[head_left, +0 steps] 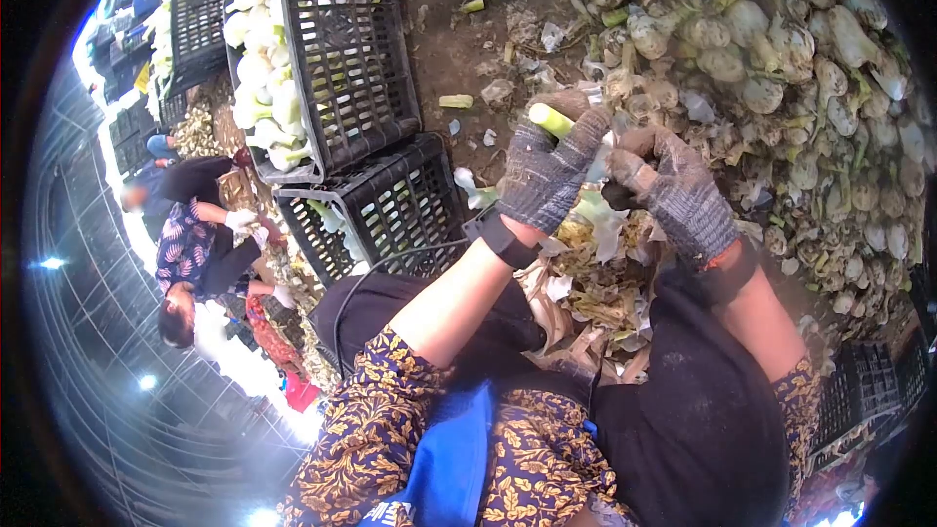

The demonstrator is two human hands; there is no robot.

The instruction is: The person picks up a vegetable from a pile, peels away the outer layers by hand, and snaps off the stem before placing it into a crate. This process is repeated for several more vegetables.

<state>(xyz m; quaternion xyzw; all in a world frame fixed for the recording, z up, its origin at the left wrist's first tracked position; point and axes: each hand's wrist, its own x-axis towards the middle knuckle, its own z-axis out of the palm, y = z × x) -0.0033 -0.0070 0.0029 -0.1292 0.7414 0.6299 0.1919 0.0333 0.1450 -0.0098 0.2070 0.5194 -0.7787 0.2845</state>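
My left hand (553, 158), in a dirty grey knit glove, is closed round a bulb with a pale green cut stem (550, 119) that sticks out past the fingers. Close beside it on the right, my right hand (673, 179), gloved the same way, has its fingers curled together; what lies between them is too small and dark to name. Both hands are over a heap of peeled skins and leaves (610, 263) between my knees.
A large pile of unpeeled bulbs (742, 49) fills the right side. Black crates stand at the left, the upper crate (342, 49) holding white peeled bulbs (265, 68). Cut stem pieces (455, 101) lie on the soil. Other people (190, 249) sit at the far left.
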